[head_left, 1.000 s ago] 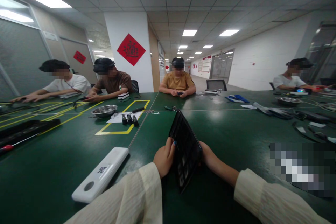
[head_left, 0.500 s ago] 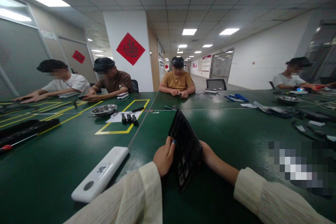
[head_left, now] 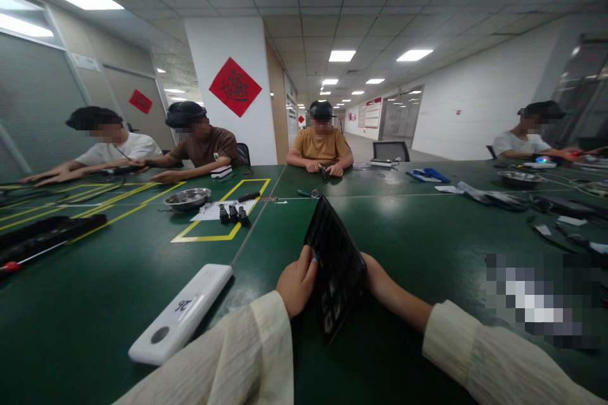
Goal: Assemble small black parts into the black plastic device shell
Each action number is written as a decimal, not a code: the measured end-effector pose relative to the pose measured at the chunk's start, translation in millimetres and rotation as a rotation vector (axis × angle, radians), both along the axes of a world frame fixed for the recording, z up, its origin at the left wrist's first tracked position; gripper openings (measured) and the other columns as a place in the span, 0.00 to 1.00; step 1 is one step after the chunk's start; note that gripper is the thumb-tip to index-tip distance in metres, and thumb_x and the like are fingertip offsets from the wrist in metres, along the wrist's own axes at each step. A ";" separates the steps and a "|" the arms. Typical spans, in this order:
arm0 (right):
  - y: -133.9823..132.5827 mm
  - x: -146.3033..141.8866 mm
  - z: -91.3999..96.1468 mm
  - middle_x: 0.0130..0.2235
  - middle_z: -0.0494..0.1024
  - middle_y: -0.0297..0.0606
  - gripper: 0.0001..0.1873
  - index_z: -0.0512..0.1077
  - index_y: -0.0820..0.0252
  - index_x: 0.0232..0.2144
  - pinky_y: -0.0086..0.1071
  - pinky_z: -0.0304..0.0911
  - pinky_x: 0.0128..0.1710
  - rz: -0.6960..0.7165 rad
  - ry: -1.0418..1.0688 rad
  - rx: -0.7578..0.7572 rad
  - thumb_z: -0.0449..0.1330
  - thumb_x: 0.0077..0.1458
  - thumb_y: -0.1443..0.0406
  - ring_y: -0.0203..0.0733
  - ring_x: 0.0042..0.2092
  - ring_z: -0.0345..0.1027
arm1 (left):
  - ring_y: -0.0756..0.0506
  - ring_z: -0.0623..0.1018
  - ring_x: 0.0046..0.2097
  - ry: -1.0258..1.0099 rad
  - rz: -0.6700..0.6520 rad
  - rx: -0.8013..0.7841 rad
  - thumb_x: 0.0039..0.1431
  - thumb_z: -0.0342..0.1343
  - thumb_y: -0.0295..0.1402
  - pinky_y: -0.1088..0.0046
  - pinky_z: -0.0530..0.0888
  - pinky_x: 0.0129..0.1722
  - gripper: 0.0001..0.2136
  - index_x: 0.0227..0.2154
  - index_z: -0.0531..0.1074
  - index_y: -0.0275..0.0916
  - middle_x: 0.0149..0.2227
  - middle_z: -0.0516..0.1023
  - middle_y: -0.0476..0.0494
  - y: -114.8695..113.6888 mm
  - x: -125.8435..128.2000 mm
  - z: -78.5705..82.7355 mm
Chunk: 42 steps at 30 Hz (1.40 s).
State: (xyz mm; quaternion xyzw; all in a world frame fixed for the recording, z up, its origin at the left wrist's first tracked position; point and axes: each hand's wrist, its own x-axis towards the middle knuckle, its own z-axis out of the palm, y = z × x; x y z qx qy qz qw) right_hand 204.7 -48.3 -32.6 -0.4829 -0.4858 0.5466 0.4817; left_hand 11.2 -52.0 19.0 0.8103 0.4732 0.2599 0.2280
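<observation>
A thin black rectangular panel stands tilted on edge above the green table, with a faint grid of dark squares on its face. My left hand is closed at its left edge, thumb on the face side. A small blue spot shows at the thumb tip; I cannot make out what it is. My right hand grips the opposite edge from behind, most of its fingers hidden by the panel. To the left of my left sleeve lies a white oblong device marked 26.
Beyond the panel are a metal bowl, several small black cylindrical parts on white paper, and green-handled pliers. Cables and a strap lie at right. A red-handled screwdriver is far left. Several people sit around the table.
My hands and the black panel hold almost the same pose. At the left, the person in the brown shirt has moved one arm outward over a dark object, their hands now apart.
</observation>
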 end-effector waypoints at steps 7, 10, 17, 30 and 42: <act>-9.7 -1.2 12.0 0.16 0.69 0.31 0.25 0.63 0.61 0.28 0.26 0.54 0.12 0.003 0.009 0.013 0.53 0.44 0.44 0.36 0.15 0.63 | 0.45 0.76 0.37 0.022 0.017 -0.010 0.63 0.31 0.38 0.74 0.65 0.35 0.18 0.48 0.59 0.38 0.34 0.75 0.41 3.7 -1.3 -0.7; -9.5 -1.2 12.0 0.15 0.68 0.30 0.26 0.63 0.61 0.28 0.26 0.53 0.12 0.009 -0.003 0.014 0.53 0.44 0.44 0.36 0.14 0.63 | 0.46 0.76 0.36 0.005 -0.022 0.001 0.63 0.32 0.38 0.75 0.65 0.35 0.16 0.47 0.60 0.40 0.33 0.75 0.43 3.7 -0.7 0.6; -4.1 0.6 5.2 0.16 0.69 0.31 0.25 0.63 0.62 0.29 0.27 0.54 0.11 0.002 -0.006 0.017 0.52 0.45 0.45 0.36 0.15 0.63 | 0.46 0.76 0.36 0.008 -0.009 0.023 0.63 0.34 0.37 0.76 0.65 0.35 0.12 0.41 0.59 0.42 0.33 0.75 0.45 0.0 0.6 4.2; -5.5 0.9 5.4 0.15 0.68 0.30 0.28 0.65 0.62 0.29 0.27 0.53 0.12 0.015 -0.001 0.026 0.52 0.44 0.42 0.36 0.14 0.62 | 0.47 0.73 0.30 0.010 -0.017 0.042 0.61 0.35 0.38 0.75 0.63 0.31 0.10 0.39 0.58 0.42 0.26 0.70 0.49 0.7 0.2 3.3; -10.3 -1.3 13.8 0.15 0.68 0.30 0.28 0.64 0.61 0.28 0.27 0.53 0.12 -0.005 -0.010 0.007 0.51 0.44 0.41 0.36 0.14 0.62 | 0.47 0.71 0.29 0.016 -0.014 0.051 0.60 0.35 0.35 0.75 0.62 0.31 0.08 0.39 0.56 0.42 0.25 0.67 0.50 0.2 0.2 3.0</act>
